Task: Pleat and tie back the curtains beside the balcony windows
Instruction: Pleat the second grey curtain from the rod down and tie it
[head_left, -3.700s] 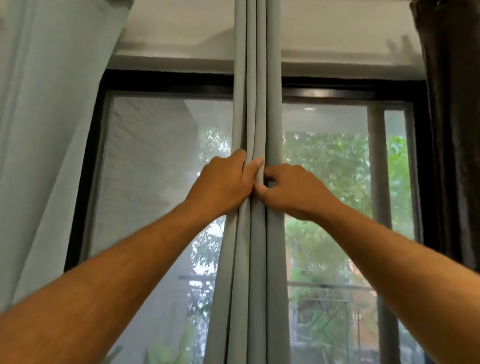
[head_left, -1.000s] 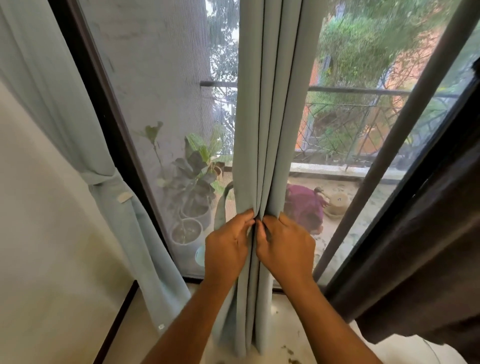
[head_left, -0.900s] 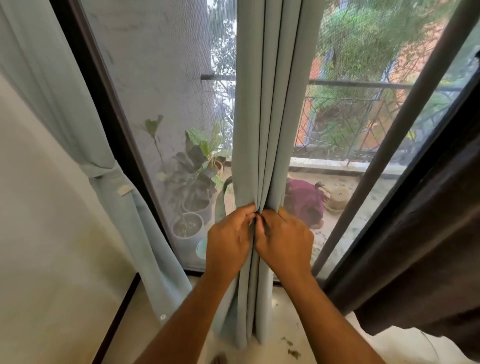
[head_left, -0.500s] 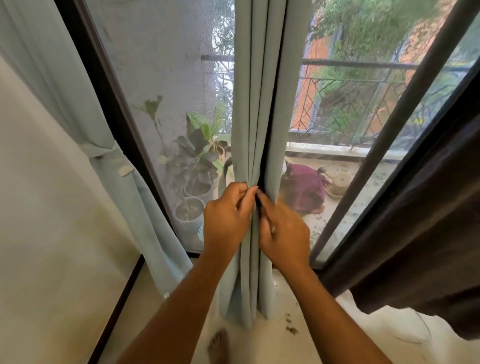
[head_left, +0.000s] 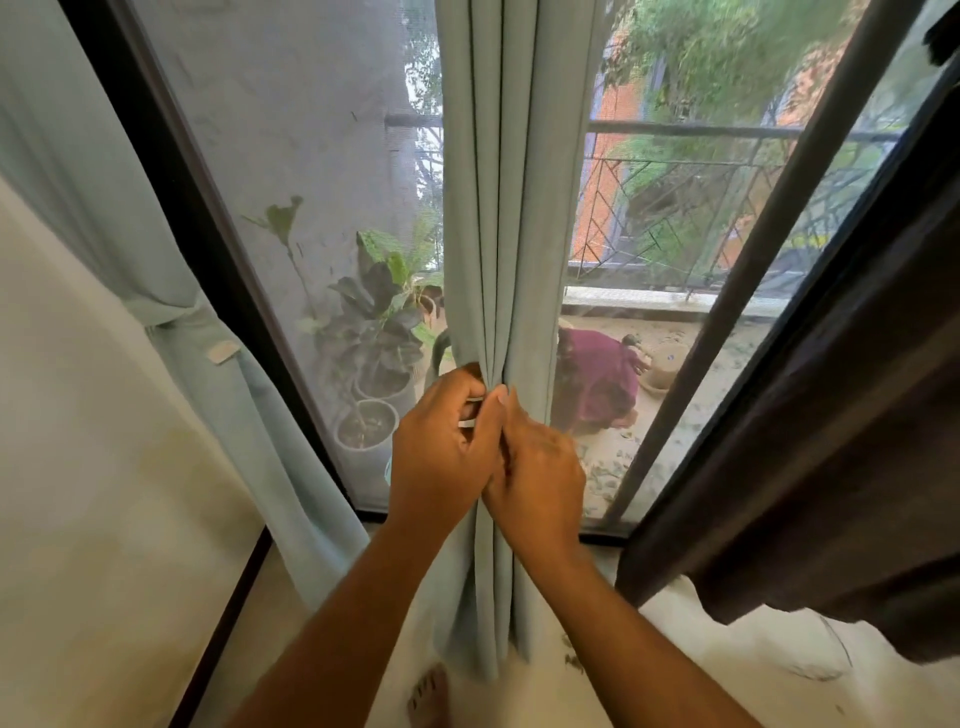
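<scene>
Balcony windows (head_left: 332, 156) are framing one pleated grey-green curtain (head_left: 511, 208) that is hanging down to a pale floor (head_left: 727, 649).
Two hands are meeting on its folds: the left hand (head_left: 441, 457) is closing its fingers around the gathered pleats, and the right hand (head_left: 540, 473) is pinching them from the other side. One tied-back curtain (head_left: 171, 291) is hanging by the left wall, one dark brown curtain (head_left: 831, 441) is hanging at the right, and several potted plants (head_left: 374, 364) are standing outside, behind the glass.
</scene>
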